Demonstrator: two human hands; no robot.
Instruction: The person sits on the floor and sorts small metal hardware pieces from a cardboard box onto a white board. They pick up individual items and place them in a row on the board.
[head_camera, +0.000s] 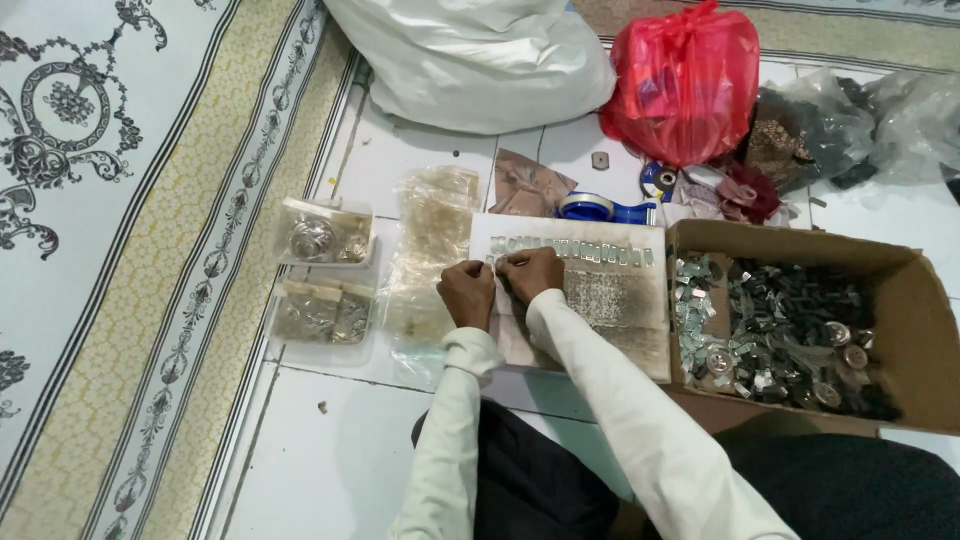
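Observation:
A flat white board (640, 330) lies on the tiled floor in front of me, with a row of several small shiny pieces (590, 250) along its far edge. My left hand (466, 293) and my right hand (531, 274) meet at the left end of that row, fingers pinched together on a small piece that I cannot make out. Both sleeves are cream-coloured.
An open cardboard box (900, 300) of small metal parts stands right of the board. Left are clear plastic bags (436, 230) and two packets of metal pieces (325, 235). A blue tape dispenser (600, 208), a red bag (685, 85) and a white sack (480, 60) lie beyond. A patterned rug (120, 200) covers the left.

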